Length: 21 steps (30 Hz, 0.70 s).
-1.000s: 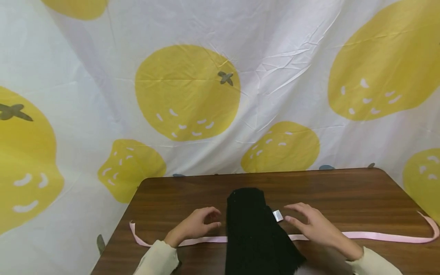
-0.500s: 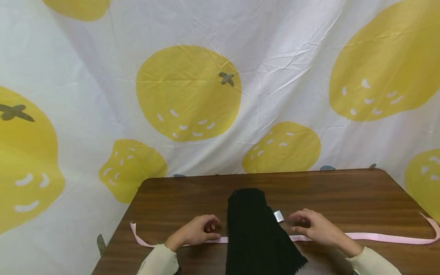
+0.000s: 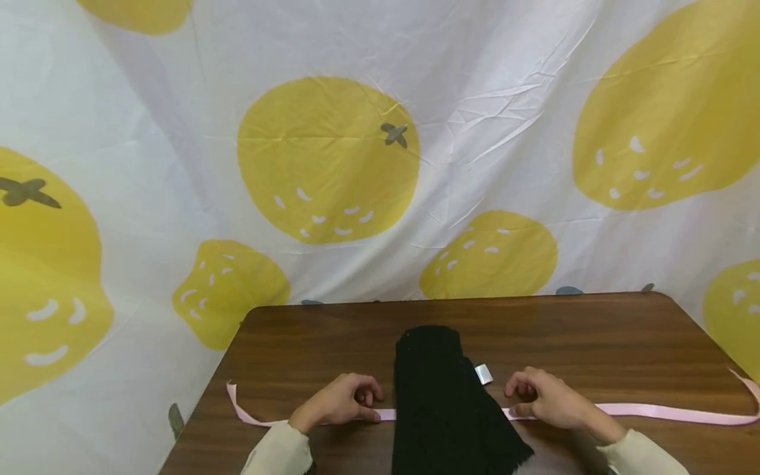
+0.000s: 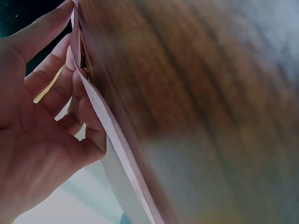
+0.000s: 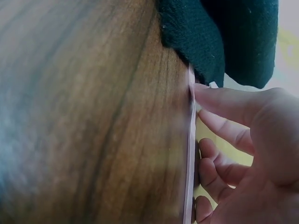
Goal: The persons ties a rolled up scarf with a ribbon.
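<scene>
A folded black knitted cloth with a frayed end, perhaps a scarf (image 3: 436, 402), lies across a long pink ribbon (image 3: 653, 411) on the table. Left of the cloth, my left hand (image 3: 344, 399) has its thumb at the ribbon, fingers bent. In the left wrist view, the ribbon (image 4: 110, 126) runs along those fingertips, with thumb and forefinger apart. On the other side, my right hand (image 3: 549, 398) touches the ribbon with its thumb tip, close to the cloth. The right wrist view shows the ribbon (image 5: 190, 154) bending slightly at that thumb, the other fingers spread below it.
A white tag (image 3: 483, 374) sticks out from the cloth's right side. The ribbon's ends curl up near both sides of the brown wooden table (image 3: 332, 336). Behind it hangs a white curtain (image 3: 475, 79) printed with yellow fruit.
Both hands have come down from above the table to the ribbon, their fingers bending more. The cloth and ribbon keep their places.
</scene>
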{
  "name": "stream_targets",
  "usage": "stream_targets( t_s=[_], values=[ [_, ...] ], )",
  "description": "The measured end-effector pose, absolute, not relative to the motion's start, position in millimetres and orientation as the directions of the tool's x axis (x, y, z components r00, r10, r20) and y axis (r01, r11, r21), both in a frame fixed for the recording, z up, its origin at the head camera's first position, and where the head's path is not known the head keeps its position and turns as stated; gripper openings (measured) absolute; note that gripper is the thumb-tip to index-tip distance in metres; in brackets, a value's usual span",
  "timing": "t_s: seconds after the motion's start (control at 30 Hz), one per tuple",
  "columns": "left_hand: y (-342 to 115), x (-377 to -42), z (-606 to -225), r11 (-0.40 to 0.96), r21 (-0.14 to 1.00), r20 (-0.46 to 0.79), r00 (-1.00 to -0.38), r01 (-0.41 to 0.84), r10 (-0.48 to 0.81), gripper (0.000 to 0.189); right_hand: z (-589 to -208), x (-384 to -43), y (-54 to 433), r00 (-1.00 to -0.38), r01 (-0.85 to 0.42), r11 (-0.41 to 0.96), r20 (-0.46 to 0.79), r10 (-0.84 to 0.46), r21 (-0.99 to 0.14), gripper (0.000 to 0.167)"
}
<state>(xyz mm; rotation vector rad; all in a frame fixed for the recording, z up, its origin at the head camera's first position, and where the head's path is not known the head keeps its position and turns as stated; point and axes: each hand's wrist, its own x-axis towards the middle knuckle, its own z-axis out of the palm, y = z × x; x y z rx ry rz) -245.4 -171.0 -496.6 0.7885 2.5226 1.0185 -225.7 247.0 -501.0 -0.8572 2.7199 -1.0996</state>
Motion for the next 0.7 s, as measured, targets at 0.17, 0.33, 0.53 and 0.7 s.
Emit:
stream_targets(
  t_s=[0.17,0.33,0.53,0.7],
  values=[
    [-169.8,-245.4,-495.6,0.609,0.694,-0.077,-0.801,0.385,0.594,0.018,-498.5,-222.3,245.7,-0.856,-0.459,0.635,0.118,-0.504,-0.621,0.019],
    [-168.9,-245.6,-494.8,0.617,0.664,-0.064,-0.790,0.422,0.610,0.014,-498.2,-219.4,244.6,-0.857,-0.479,0.674,0.133,-0.498,-0.563,0.018],
    [-168.0,-243.6,-492.7,0.620,0.661,-0.074,-0.786,0.423,0.614,0.014,-499.6,-216.9,243.9,-0.853,-0.487,0.677,0.135,-0.503,-0.553,0.019],
    [-168.7,-242.2,-490.4,0.618,0.687,-0.103,-0.790,0.382,0.604,0.014,-499.7,-216.4,243.8,-0.825,-0.523,0.654,0.133,-0.549,-0.547,0.021]
  ],
)
